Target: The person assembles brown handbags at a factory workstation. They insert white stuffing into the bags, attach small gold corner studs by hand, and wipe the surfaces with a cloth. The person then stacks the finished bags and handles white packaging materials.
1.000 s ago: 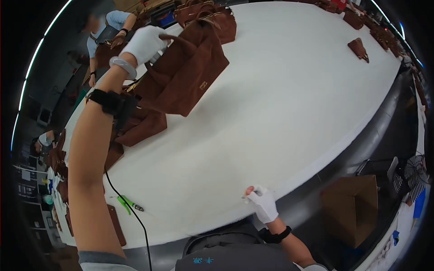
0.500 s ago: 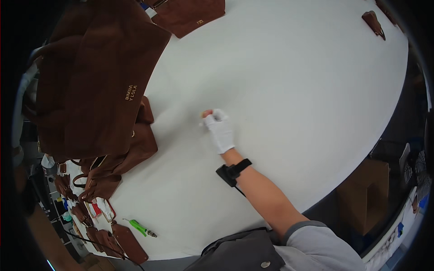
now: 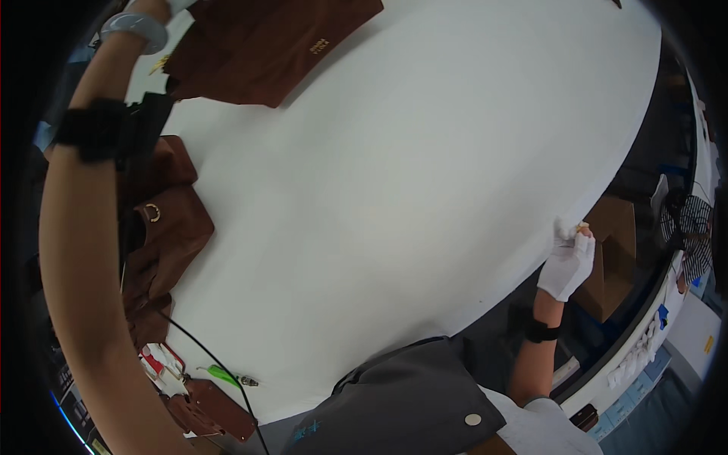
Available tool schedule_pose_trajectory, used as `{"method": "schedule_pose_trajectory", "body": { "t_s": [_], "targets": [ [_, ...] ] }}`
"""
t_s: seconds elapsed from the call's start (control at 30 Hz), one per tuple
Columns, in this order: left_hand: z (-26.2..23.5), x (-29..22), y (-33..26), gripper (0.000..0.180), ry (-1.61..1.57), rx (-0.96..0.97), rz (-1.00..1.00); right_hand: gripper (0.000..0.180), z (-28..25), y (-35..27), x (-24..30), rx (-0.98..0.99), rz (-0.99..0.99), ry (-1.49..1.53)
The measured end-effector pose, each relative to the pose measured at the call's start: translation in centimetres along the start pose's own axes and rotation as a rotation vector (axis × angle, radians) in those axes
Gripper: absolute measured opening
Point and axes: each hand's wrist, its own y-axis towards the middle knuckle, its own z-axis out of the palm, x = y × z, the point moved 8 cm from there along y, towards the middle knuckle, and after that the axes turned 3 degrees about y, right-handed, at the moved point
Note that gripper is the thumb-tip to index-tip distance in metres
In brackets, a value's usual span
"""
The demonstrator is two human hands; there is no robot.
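My right hand (image 3: 567, 262), in a white glove with a bare fingertip showing, is at the right edge of the white table (image 3: 379, 189), over a cardboard box. Its fingers are curled in; what they hold, if anything, is too small to make out. My left hand (image 3: 155, 9) is at the top left, mostly cut off by the frame, its fingers hidden. Closest to it is a brown bag (image 3: 258, 53) with gold lettering, lying on the table. More brown bags (image 3: 174, 227) stand below it, partly behind my left forearm.
A green-handled tool (image 3: 221, 374) with a metal end lies near the front left, beside a flat brown leather piece (image 3: 221, 409). A black cable (image 3: 199, 343) crosses there. The open cardboard box (image 3: 613, 258) stands beyond the table's right edge, near a striped cloth (image 3: 694, 227).
My right hand has moved from mid-table to the right edge. My left arm has come forward along the left side. The large brown bag at upper left is out of view, and the view has shifted.
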Motion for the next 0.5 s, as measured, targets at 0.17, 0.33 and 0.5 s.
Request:
{"method": "schedule_pose_trajectory", "body": {
  "t_s": [0.17,0.33,0.5],
  "targets": [
    [2.2,-1.6,-0.3,0.045,-0.328,-0.039,0.174,0.017,5.9,-12.5,-5.7,0.349,0.525,-0.278],
    [-6.5,13.0,-14.8,0.094,-0.675,-0.045,-0.165,0.016,7.2,-14.5,-7.8,0.406,0.628,0.042],
    [-8.0,17.0,-38.3,0.123,-0.300,0.114,-0.287,0.012,7.0,-14.4,-9.0,0.487,0.678,0.112]
  ]
}}
